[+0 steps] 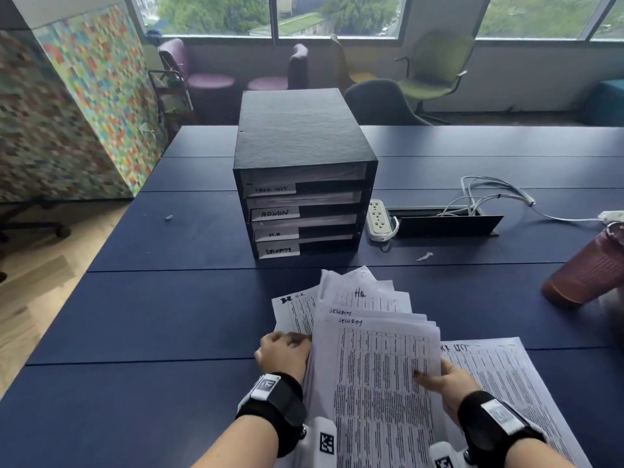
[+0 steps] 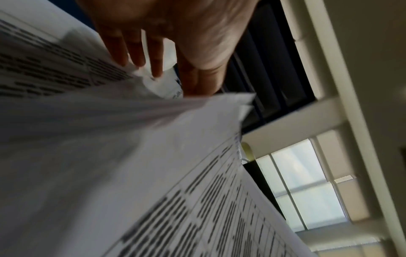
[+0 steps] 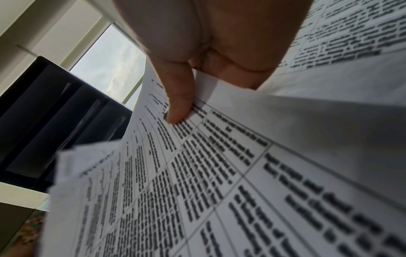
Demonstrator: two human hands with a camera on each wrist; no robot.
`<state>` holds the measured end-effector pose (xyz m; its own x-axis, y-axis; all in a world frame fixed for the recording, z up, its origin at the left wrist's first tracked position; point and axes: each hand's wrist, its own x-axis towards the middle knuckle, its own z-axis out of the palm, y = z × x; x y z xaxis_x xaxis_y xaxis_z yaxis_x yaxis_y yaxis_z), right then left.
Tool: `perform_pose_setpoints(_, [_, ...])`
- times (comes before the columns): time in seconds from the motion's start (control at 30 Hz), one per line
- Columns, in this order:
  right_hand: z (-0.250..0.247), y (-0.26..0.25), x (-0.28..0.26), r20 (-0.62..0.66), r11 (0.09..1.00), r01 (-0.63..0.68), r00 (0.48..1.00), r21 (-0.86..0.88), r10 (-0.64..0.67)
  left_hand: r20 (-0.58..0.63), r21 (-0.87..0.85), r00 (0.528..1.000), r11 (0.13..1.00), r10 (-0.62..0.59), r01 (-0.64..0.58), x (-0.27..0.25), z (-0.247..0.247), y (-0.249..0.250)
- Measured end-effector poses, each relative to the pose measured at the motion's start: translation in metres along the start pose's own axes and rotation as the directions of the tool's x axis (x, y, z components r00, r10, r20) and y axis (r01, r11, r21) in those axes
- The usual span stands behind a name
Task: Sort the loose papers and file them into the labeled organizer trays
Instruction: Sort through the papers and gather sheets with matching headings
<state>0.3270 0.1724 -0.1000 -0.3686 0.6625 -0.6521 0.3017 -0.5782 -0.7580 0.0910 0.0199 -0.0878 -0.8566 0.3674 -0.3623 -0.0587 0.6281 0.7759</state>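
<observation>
A fanned stack of printed papers is lifted off the dark blue table near its front edge; top sheets read SECURITY, those behind H.R. My left hand grips the stack's left edge, its fingers tucked between sheets. My right hand pinches the right edge, thumb pressed on the top sheet and the other fingers hidden beneath. A sheet marked TASK LIST lies flat at the right. The black organizer stands beyond, with trays labeled TASK LIST, ADMIN, H.R and SECURITY.
Right of the organizer are a white power strip, an open cable hatch and loose white cables. A brown tumbler stands at the right edge. Small paper scraps lie on the table. Chairs stand past the far edge.
</observation>
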Motion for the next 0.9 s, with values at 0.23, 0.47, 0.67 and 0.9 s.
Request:
perform_pose_setpoints(0.23, [0.0,0.0,0.0,0.002,1.0,0.004,1.0,-0.024,-0.004,0.069,-0.32,0.997,0.947,-0.019,0.04,-0.007,-0.009,0.007])
perform_pose_setpoints(0.47, [0.0,0.005,0.007,-0.022,0.999,0.012,1.0,-0.037,-0.013,0.295,-0.351,0.921,0.926,0.254,-0.143,-0.032,-0.008,0.021])
perform_pose_setpoints(0.67, [0.002,0.001,0.005,-0.006,1.0,0.001,1.0,-0.02,-0.001,0.387,-0.385,0.892,0.92,0.233,-0.074,-0.036,-0.009,0.025])
perform_pose_setpoints(0.9, [0.002,0.001,0.004,-0.016,0.999,-0.003,1.0,-0.039,0.002,0.154,-0.033,0.984,0.995,0.094,-0.09,-0.012,0.006,0.01])
